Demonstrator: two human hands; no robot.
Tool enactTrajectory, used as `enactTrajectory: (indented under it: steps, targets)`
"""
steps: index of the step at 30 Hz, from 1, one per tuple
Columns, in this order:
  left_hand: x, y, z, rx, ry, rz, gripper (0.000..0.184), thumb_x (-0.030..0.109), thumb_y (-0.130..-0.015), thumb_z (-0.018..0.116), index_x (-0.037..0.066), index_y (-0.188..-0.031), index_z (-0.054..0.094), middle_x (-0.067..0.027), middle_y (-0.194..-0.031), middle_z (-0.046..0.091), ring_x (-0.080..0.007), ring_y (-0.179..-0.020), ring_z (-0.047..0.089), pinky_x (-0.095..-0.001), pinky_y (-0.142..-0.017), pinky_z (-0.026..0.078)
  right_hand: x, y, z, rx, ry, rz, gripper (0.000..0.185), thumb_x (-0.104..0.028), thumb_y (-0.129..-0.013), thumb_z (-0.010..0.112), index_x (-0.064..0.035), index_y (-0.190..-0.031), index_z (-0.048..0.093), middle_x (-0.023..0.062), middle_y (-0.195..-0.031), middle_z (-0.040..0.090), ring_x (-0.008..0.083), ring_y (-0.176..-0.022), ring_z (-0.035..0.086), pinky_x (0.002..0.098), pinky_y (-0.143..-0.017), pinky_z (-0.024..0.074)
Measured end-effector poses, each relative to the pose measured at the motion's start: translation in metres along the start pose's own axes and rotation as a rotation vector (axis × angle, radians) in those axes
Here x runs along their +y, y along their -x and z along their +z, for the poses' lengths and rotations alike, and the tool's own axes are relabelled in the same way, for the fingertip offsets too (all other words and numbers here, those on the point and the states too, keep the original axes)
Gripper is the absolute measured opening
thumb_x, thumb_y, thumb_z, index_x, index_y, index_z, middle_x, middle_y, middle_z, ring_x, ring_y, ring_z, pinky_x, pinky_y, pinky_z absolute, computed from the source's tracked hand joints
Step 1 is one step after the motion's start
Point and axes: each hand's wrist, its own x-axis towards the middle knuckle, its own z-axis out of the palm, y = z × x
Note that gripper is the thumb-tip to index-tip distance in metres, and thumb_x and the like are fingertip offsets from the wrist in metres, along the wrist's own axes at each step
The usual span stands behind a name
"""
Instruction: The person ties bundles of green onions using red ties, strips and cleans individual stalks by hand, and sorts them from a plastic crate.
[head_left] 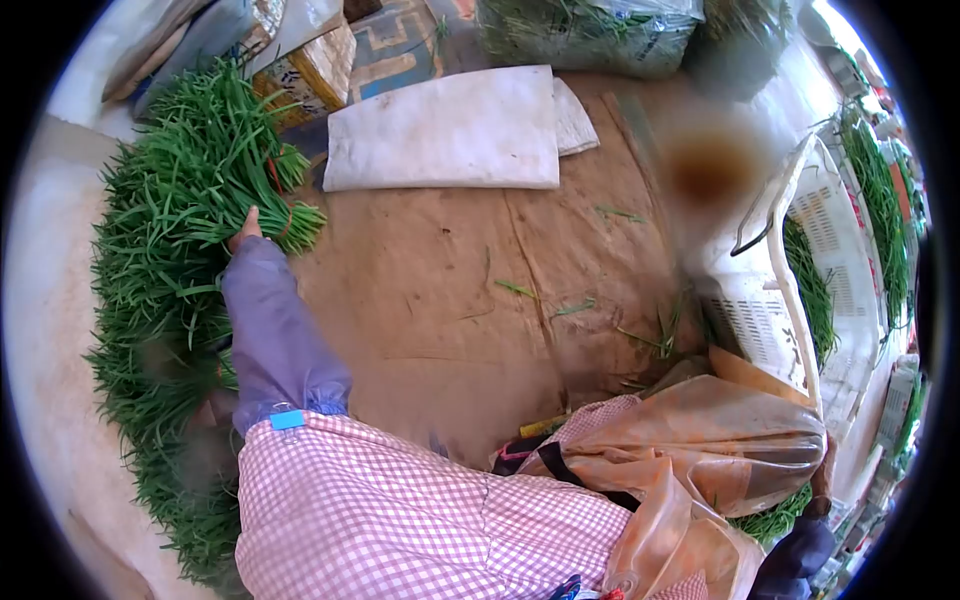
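My left hand (246, 228) reaches into the long green pile on the left, by a bundle of garlic chives (300, 228) tied with a red band. The thumb points up, while the other fingers are sunk in the leaves and seem closed around the bundle. Another banded bundle (290, 165) lies just behind it, cut ends to the right. At the lower right, my right hand (823, 470) is at the rim of a white plastic crate (755, 325), apparently gripping it; its fingers barely show. Green leaves (808, 285) lie inside the crate.
A folded white sheet (445, 130) lies at the back of the brown ground cover (440, 270), with scattered leaf bits. Filled plastic bags (590, 40) stand behind. A box (310, 75) is at upper left. More crates (850, 230) line the right side. A brown blur smears the upper right.
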Motion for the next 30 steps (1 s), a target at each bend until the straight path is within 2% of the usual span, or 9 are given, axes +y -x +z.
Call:
enactTrajectory:
  steps: [4,9,13,16,20,22,25,28,30]
  targets:
    - [-0.008,0.003,-0.003,-0.169,0.310,0.534,0.095,0.009,-0.060,0.086,-0.002,-0.136,0.031,-0.0162,-0.134,0.046,-0.0263,-0.121,0.046,-0.0413,-0.106,0.036,-0.002,0.003,0.003,0.009,0.051,0.042,0.044,-0.026,-0.096,0.045,-0.0018,-0.132,0.042,0.0133,-0.124,0.049,0.0205,-0.114,0.046,0.0340,-0.101,0.0355]
    - [-0.019,0.041,-0.009,-0.179,0.501,0.573,0.110,0.010,-0.057,0.088,0.005,-0.142,0.019,-0.0156,-0.139,0.041,-0.0277,-0.124,0.043,-0.0433,-0.109,0.035,0.027,0.013,0.013,0.038,0.117,0.012,0.047,-0.027,-0.095,0.046,-0.0007,-0.133,0.039,0.0153,-0.127,0.047,0.0234,-0.117,0.044,0.0349,-0.102,0.0337]
    - [-0.032,0.050,-0.015,0.081,-0.002,0.322,0.113,0.025,-0.058,0.089,-0.003,-0.140,0.017,-0.0197,-0.138,0.041,-0.0298,-0.123,0.044,-0.0432,-0.105,0.037,0.057,0.026,0.020,0.061,0.186,-0.006,0.050,-0.028,-0.094,0.047,0.0001,-0.134,0.037,0.0169,-0.129,0.045,0.0258,-0.119,0.042,0.0356,-0.103,0.0323]
    - [-0.053,0.029,-0.009,0.065,0.020,0.544,0.105,0.031,-0.055,0.089,-0.005,-0.135,0.031,-0.0211,-0.130,0.048,-0.0286,-0.118,0.049,-0.0419,-0.100,0.041,0.077,0.031,0.022,0.083,0.218,-0.032,0.053,-0.029,-0.093,0.047,0.0007,-0.135,0.035,0.0182,-0.130,0.044,0.0276,-0.121,0.041,0.0361,-0.104,0.0313]
    - [-0.077,0.026,-0.001,0.125,0.147,0.535,0.102,0.031,-0.054,0.090,-0.005,-0.130,0.034,-0.0227,-0.128,0.049,-0.0315,-0.113,0.053,-0.0424,-0.097,0.043,0.075,0.034,0.023,0.084,0.161,-0.058,0.053,-0.029,-0.091,0.049,0.0010,-0.134,0.036,0.0196,-0.130,0.044,0.0291,-0.121,0.041,0.0367,-0.103,0.0310]
    - [-0.092,0.066,-0.001,0.244,0.012,0.249,0.106,0.038,-0.054,0.089,-0.005,-0.133,0.032,-0.0247,-0.130,0.046,-0.0328,-0.116,0.051,-0.0440,-0.098,0.042,0.065,0.033,0.025,0.075,0.085,-0.064,0.052,-0.028,-0.090,0.051,0.0009,-0.132,0.039,0.0202,-0.129,0.045,0.0294,-0.119,0.042,0.0368,-0.102,0.0314]
    - [-0.145,0.126,0.015,0.118,-0.245,-0.127,0.094,0.046,-0.066,0.079,-0.004,-0.132,0.035,-0.0251,-0.131,0.045,-0.0335,-0.118,0.049,-0.0433,-0.099,0.040,0.032,0.029,0.031,0.199,0.129,0.018,0.038,-0.023,-0.089,0.053,0.0015,-0.118,0.053,0.0170,-0.109,0.057,0.0269,-0.102,0.052,0.0372,-0.091,0.0396]
    - [-0.315,0.099,0.101,-0.007,-0.311,0.161,0.080,0.045,-0.071,0.073,-0.003,-0.126,0.042,-0.0232,-0.125,0.048,-0.0329,-0.113,0.051,-0.0432,-0.095,0.041,-0.077,0.025,0.018,0.119,-0.141,0.030,0.022,-0.017,-0.093,0.050,0.0000,-0.088,0.062,0.0049,-0.071,0.059,0.0137,-0.068,0.053,0.0280,-0.063,0.0434]
    - [-0.276,0.216,0.092,-0.472,-0.208,0.027,0.057,0.039,-0.076,0.068,0.001,-0.115,0.049,-0.0165,-0.110,0.054,-0.0271,-0.100,0.055,-0.0416,-0.087,0.045,-0.109,0.028,0.000,0.052,-0.439,0.278,0.029,-0.019,-0.098,0.045,-0.0068,-0.075,0.058,-0.0016,-0.059,0.053,0.0023,-0.054,0.046,0.0187,-0.051,0.0373]
